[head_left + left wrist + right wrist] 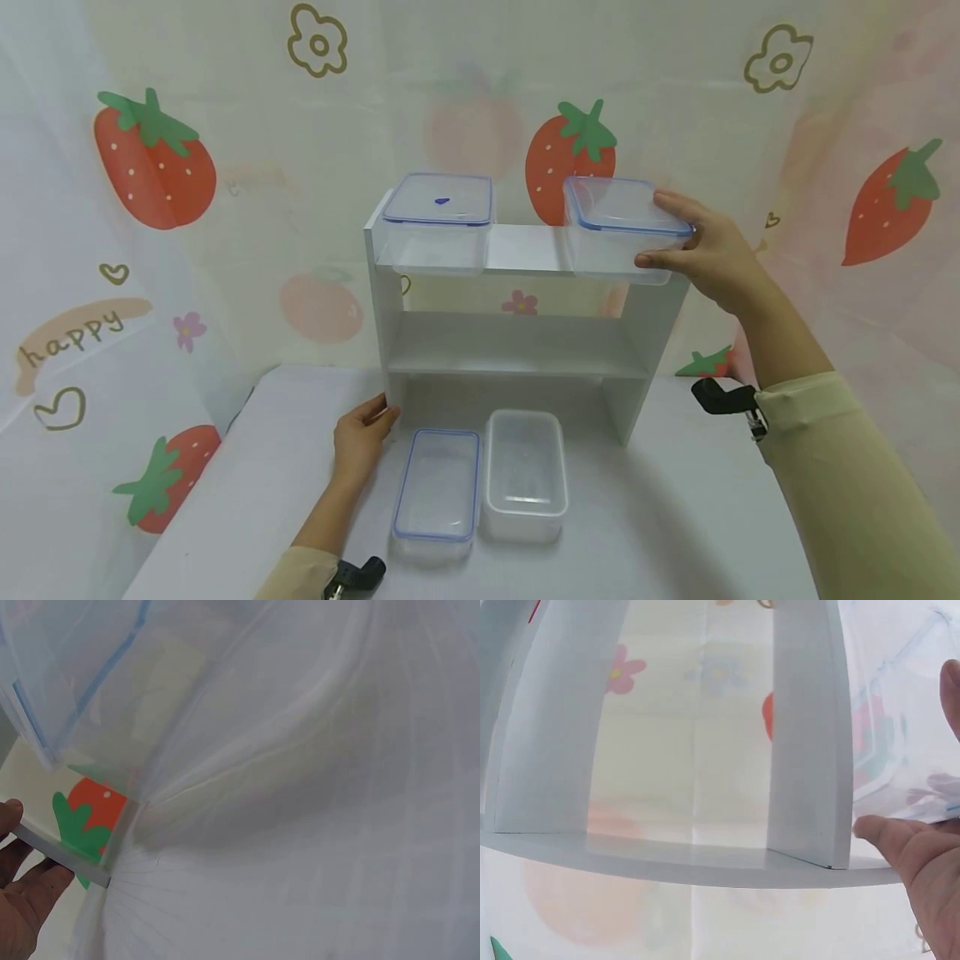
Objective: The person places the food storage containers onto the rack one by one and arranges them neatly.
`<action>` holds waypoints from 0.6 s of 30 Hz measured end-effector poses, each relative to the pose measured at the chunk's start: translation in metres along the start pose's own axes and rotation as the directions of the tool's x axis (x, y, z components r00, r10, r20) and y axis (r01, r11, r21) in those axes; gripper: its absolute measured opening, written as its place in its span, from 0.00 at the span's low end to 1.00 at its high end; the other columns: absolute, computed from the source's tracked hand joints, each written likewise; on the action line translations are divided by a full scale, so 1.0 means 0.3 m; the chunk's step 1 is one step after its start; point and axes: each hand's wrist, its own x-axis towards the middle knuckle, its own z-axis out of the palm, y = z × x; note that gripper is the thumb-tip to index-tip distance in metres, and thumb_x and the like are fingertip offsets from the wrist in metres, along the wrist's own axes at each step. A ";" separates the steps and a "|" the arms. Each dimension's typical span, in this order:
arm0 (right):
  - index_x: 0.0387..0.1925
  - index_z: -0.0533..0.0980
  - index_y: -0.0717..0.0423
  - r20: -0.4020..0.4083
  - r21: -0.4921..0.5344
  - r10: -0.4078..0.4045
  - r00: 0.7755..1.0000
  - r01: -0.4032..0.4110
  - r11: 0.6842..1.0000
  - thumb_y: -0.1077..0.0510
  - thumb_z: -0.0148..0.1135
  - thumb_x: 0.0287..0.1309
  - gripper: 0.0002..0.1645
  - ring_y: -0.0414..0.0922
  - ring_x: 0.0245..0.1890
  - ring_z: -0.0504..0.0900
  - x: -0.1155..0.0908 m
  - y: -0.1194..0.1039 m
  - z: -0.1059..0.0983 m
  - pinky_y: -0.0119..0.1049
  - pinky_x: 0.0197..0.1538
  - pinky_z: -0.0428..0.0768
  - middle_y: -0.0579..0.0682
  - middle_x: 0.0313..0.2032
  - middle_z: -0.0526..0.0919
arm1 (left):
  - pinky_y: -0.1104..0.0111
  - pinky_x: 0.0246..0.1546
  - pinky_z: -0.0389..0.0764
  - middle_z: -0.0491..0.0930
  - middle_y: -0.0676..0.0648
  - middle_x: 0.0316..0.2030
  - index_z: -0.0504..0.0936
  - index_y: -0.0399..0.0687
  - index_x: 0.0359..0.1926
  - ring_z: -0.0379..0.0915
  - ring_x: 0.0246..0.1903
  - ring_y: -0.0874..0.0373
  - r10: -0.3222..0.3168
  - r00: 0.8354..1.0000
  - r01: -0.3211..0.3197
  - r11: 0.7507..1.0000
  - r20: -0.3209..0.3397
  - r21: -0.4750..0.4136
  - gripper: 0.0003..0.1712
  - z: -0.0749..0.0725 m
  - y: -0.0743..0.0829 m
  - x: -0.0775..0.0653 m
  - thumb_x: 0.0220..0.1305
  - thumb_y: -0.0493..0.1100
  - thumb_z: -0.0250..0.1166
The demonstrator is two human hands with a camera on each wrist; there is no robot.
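Observation:
On the right end of the top of a white shelf unit sits a clear plastic food container with a blue-edged lid. My right hand grips its right side, thumb low on the front wall and fingers up at the lid's edge. In the right wrist view, the thumb lies close to the shelf board. Low at the unit's left side panel, my left hand holds the panel's front edge. The left wrist view has thumb and fingers on either side of that panel.
Another lidded container stands on the top's left end. In front of the unit, a blue-edged container and a clear one with a whitish rim stand side by side on the white table. A strawberry-print curtain hangs behind.

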 end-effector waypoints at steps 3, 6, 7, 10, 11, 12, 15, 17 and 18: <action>0.81 0.53 0.45 0.006 -0.026 0.008 1.000 -0.008 1.000 0.54 0.78 0.56 0.59 0.51 0.57 0.72 -0.003 -0.010 -0.002 0.18 0.43 0.77 0.49 0.79 0.56 | 0.70 0.53 0.84 0.79 0.38 0.63 0.79 0.40 0.64 0.82 0.58 0.44 -0.003 1.000 0.003 1.000 -0.002 0.003 0.29 0.001 0.001 0.000 0.67 0.49 0.72; 0.81 0.52 0.46 0.001 -0.064 0.016 1.000 -0.016 0.998 0.53 0.78 0.56 0.60 0.54 0.57 0.72 -0.004 -0.024 -0.004 0.17 0.41 0.77 0.53 0.79 0.56 | 0.69 0.54 0.84 0.80 0.40 0.63 0.79 0.40 0.64 0.81 0.58 0.44 -0.007 1.000 0.007 1.000 -0.006 0.006 0.29 0.001 0.007 0.002 0.68 0.49 0.71; 0.81 0.52 0.46 -0.003 -0.078 0.014 1.000 -0.015 0.997 0.52 0.79 0.56 0.60 0.54 0.56 0.72 -0.004 -0.028 -0.004 0.17 0.41 0.77 0.54 0.78 0.57 | 0.68 0.54 0.84 0.80 0.40 0.62 0.79 0.40 0.64 0.81 0.58 0.44 -0.007 1.000 0.007 1.000 -0.008 0.007 0.29 0.001 0.009 0.003 0.68 0.49 0.71; 0.81 0.53 0.47 -0.017 -0.101 0.002 1.000 -0.004 0.995 0.52 0.79 0.55 0.60 0.54 0.54 0.73 -0.010 -0.035 -0.003 0.18 0.39 0.77 0.57 0.76 0.60 | 0.68 0.54 0.84 0.80 0.40 0.63 0.79 0.39 0.65 0.81 0.58 0.44 -0.007 1.000 0.007 1.000 -0.012 0.009 0.28 0.000 0.017 0.002 0.68 0.48 0.71; 0.81 0.53 0.47 -0.020 -0.103 -0.005 1.000 0.003 0.995 0.52 0.79 0.55 0.60 0.54 0.53 0.74 -0.014 -0.037 -0.003 0.18 0.39 0.77 0.58 0.75 0.60 | 0.68 0.53 0.84 0.80 0.40 0.63 0.79 0.39 0.65 0.81 0.58 0.44 -0.008 1.000 0.008 1.000 -0.014 0.010 0.28 0.000 0.017 0.003 0.68 0.47 0.71; 0.81 0.53 0.48 -0.023 -0.106 -0.012 1.000 0.010 0.994 0.52 0.79 0.55 0.60 0.54 0.52 0.74 -0.018 -0.037 -0.002 0.18 0.39 0.77 0.58 0.75 0.61 | 0.69 0.53 0.84 0.80 0.39 0.63 0.78 0.39 0.65 0.81 0.58 0.44 -0.007 1.000 0.007 1.000 -0.014 0.014 0.29 0.000 0.017 0.003 0.69 0.47 0.71; 0.81 0.52 0.49 -0.035 -0.115 -0.025 0.999 0.021 0.993 0.51 0.79 0.55 0.61 0.54 0.52 0.76 -0.034 -0.037 0.002 0.19 0.38 0.78 0.58 0.74 0.61 | 0.69 0.52 0.85 0.80 0.39 0.63 0.78 0.39 0.65 0.82 0.57 0.44 -0.008 1.000 0.009 1.000 -0.018 0.029 0.29 0.000 0.012 0.005 0.69 0.48 0.70; 0.81 0.52 0.48 -0.049 -0.118 -0.022 0.999 0.016 0.993 0.49 0.79 0.55 0.61 0.53 0.53 0.78 -0.048 -0.035 0.006 0.18 0.39 0.78 0.59 0.74 0.63 | 0.69 0.52 0.85 0.80 0.39 0.62 0.78 0.39 0.65 0.82 0.57 0.44 -0.006 1.000 0.007 0.999 -0.015 0.037 0.29 0.002 0.005 0.008 0.69 0.48 0.70; 0.81 0.52 0.47 -0.056 -0.110 -0.019 0.998 0.012 0.994 0.49 0.79 0.56 0.61 0.53 0.53 0.79 -0.055 -0.035 0.008 0.18 0.39 0.79 0.59 0.73 0.64 | 0.69 0.52 0.85 0.80 0.39 0.62 0.78 0.39 0.65 0.82 0.57 0.45 -0.005 1.000 0.005 0.999 -0.014 0.040 0.29 0.002 0.003 0.009 0.69 0.48 0.70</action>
